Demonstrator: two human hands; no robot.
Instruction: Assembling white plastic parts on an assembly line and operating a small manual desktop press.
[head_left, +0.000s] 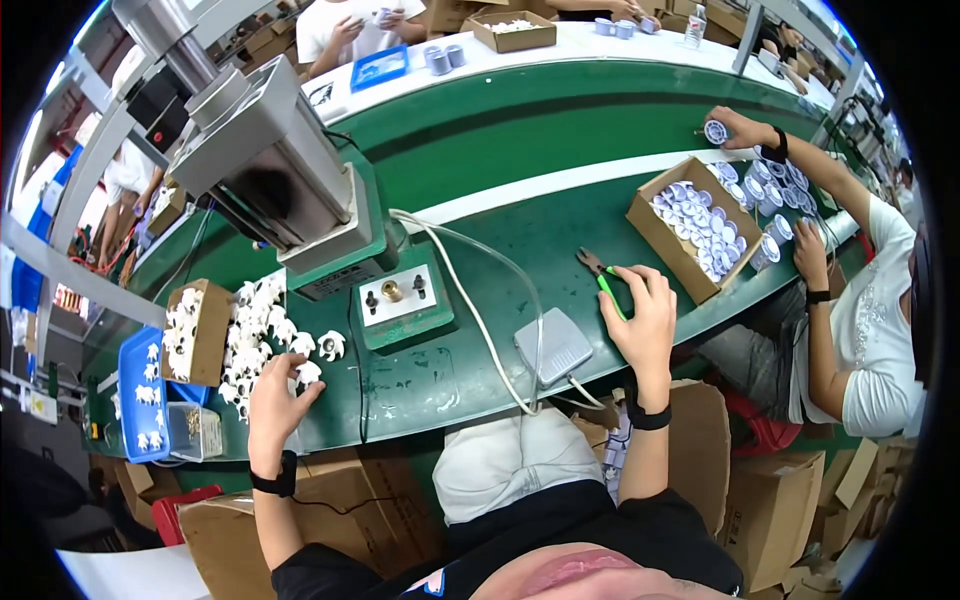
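At the left, my left hand (278, 402) has its thumb and fingers closed on a small white plastic part (309, 373) with curved prongs. It is at the near edge of a heap of similar white parts (250, 325). Another single part (331, 346) lies just beyond my fingers. My right hand (645, 325) rests on the green table with its thumb and fingers around green-handled cutting pliers (604, 287). Their dark jaws point away from me; the palm hides part of one handle.
A press (290, 180) with a metal-plated base (398, 294) stands ahead. A grey pedal-like box (555, 346) and cables lie between my hands. Left are a cardboard box (208, 340), blue tray (130, 400) and clear tub (205, 430). Right, a co-worker's hand (742, 130) holds a round part beside a box (685, 255).
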